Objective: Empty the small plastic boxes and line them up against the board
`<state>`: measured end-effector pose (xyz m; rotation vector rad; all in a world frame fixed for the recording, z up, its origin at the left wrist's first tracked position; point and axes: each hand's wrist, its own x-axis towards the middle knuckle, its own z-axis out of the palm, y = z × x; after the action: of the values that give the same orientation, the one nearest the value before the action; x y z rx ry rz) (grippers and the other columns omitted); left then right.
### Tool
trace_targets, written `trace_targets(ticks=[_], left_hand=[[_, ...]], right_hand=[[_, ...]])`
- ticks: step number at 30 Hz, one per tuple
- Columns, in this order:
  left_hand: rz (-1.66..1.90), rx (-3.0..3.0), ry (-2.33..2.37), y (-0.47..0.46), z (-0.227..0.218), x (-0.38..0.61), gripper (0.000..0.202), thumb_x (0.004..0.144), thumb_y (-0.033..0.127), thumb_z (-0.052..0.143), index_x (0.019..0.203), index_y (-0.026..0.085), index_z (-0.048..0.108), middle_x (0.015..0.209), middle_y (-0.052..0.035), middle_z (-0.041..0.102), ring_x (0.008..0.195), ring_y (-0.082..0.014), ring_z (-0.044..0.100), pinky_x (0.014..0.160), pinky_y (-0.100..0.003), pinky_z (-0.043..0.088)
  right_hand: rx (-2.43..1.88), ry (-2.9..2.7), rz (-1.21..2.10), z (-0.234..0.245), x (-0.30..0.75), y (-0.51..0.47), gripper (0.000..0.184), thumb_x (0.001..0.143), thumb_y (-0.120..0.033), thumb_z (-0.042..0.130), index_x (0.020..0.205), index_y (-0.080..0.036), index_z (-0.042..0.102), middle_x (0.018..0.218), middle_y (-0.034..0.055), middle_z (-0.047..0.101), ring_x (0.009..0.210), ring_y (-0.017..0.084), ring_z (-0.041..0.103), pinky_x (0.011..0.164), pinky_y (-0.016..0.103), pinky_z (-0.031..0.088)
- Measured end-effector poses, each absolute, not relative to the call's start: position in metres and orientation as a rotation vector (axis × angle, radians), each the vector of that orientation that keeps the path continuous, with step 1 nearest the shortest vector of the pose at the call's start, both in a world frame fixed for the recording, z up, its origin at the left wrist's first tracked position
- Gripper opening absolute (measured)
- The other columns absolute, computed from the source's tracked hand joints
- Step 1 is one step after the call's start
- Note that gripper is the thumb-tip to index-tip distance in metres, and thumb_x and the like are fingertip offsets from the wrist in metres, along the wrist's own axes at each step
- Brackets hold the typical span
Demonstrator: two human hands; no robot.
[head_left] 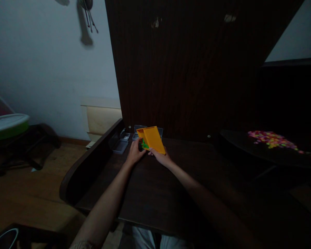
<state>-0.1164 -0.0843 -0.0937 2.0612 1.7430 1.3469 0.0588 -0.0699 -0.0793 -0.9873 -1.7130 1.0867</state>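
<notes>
My right hand (160,157) grips a yellow-orange, box-like folded piece (154,139) by its lower edge, with the thumb on the near face. The piece is tilted above the desk. My left hand (135,151) is closed at its left side, fingers curled round a small green and black item (144,144), whose kind is too dark and small to tell. Whether that item lies inside the yellow piece or only against it, I cannot tell. Behind the hands sit clear plastic boxes, partly hidden by the yellow piece.
A clear plastic box (120,146) stands by the raised left side panel (93,157) of the dark desk (155,193). A tall dark board (186,69) rises behind. Colourful small pieces (273,139) are heaped on a dark surface to the right. A green-sided tub (10,129) stands at left.
</notes>
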Motion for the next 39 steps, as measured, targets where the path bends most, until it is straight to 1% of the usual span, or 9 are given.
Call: trace_targets(ticks=[5,10,17,19,22,24,29,35,39], left_hand=[[1.392,1.990,1.744,-0.0841,-0.0934,-0.1161,0.056,0.072,0.022,0.072,0.123,0.021,0.048,0.117,-0.0088,0.062,0.111,-0.0255,0.059,0.097,-0.042,0.048],[1.373,2.000,1.749,-0.0841,-0.0930,-0.1161,0.056,0.072,0.022,0.072,0.122,0.021,0.048,0.121,-0.0103,0.061,0.114,-0.0268,0.058,0.098,-0.043,0.047],[1.347,1.895,1.780,-0.0871,-0.0933,-0.1148,0.048,0.073,0.027,0.072,0.111,0.021,0.045,0.111,-0.0085,0.061,0.107,-0.0234,0.061,0.092,-0.039,0.050],[1.358,1.888,1.773,-0.0875,-0.0933,-0.1145,0.051,0.072,0.027,0.073,0.114,0.021,0.043,0.113,-0.0087,0.061,0.107,-0.0232,0.062,0.092,-0.038,0.050],[1.401,1.949,1.750,-0.0875,-0.0933,-0.1147,0.059,0.071,0.025,0.074,0.121,0.021,0.043,0.121,-0.0108,0.060,0.113,-0.0248,0.059,0.097,-0.040,0.048],[1.402,2.009,1.739,-0.0873,-0.0932,-0.1153,0.055,0.072,0.024,0.072,0.120,0.021,0.046,0.120,-0.0103,0.061,0.113,-0.0255,0.059,0.098,-0.041,0.047],[1.387,2.087,1.727,-0.0868,-0.0931,-0.1164,0.033,0.075,0.023,0.068,0.104,0.020,0.052,0.106,-0.0065,0.063,0.102,-0.0232,0.061,0.091,-0.039,0.049],[1.425,2.007,1.762,-0.0880,-0.0914,-0.1154,0.028,0.075,0.027,0.068,0.093,0.021,0.048,0.092,-0.0033,0.058,0.088,-0.0208,0.059,0.082,-0.035,0.049],[1.454,2.064,1.704,-0.0900,-0.0886,-0.1149,0.027,0.077,0.025,0.067,0.098,0.021,0.050,0.096,-0.0039,0.058,0.092,-0.0207,0.058,0.085,-0.035,0.049]], right_hand=[[-0.974,-1.712,1.088,-0.0759,0.0570,-0.0698,0.025,0.080,-0.040,0.062,0.070,-0.018,0.071,0.067,0.0029,0.073,0.064,0.018,0.069,0.067,0.029,0.057],[-0.990,-1.730,1.061,-0.0757,0.0553,-0.0696,0.027,0.080,-0.041,0.063,0.069,-0.017,0.070,0.069,0.0056,0.074,0.071,0.021,0.070,0.074,0.033,0.058],[-0.983,-1.733,1.045,-0.0802,0.0582,-0.0702,0.026,0.080,-0.040,0.063,0.069,-0.018,0.071,0.071,0.0052,0.074,0.076,0.022,0.071,0.078,0.034,0.057],[-0.997,-1.727,1.047,-0.0804,0.0596,-0.0710,0.026,0.080,-0.041,0.063,0.069,-0.018,0.071,0.070,0.0043,0.074,0.074,0.021,0.070,0.077,0.033,0.057],[-0.993,-1.739,1.041,-0.0790,0.0605,-0.0721,0.027,0.079,-0.041,0.063,0.068,-0.018,0.071,0.067,0.0038,0.073,0.070,0.020,0.069,0.075,0.032,0.056],[-0.969,-1.764,1.033,-0.0779,0.0601,-0.0723,0.028,0.080,-0.041,0.062,0.067,-0.018,0.071,0.066,0.0044,0.073,0.068,0.020,0.069,0.074,0.031,0.056],[-0.955,-1.754,1.016,-0.0779,0.0576,-0.0709,0.031,0.080,-0.044,0.062,0.070,-0.017,0.071,0.068,0.0051,0.074,0.071,0.022,0.071,0.073,0.032,0.057],[-0.931,-1.776,0.995,-0.0744,0.0570,-0.0716,0.027,0.081,-0.042,0.061,0.077,-0.018,0.072,0.069,0.0043,0.074,0.073,0.022,0.072,0.075,0.033,0.058],[-0.911,-1.777,1.001,-0.0705,0.0561,-0.0735,0.027,0.081,-0.042,0.060,0.079,-0.017,0.071,0.068,0.0040,0.074,0.071,0.021,0.071,0.073,0.032,0.058]])
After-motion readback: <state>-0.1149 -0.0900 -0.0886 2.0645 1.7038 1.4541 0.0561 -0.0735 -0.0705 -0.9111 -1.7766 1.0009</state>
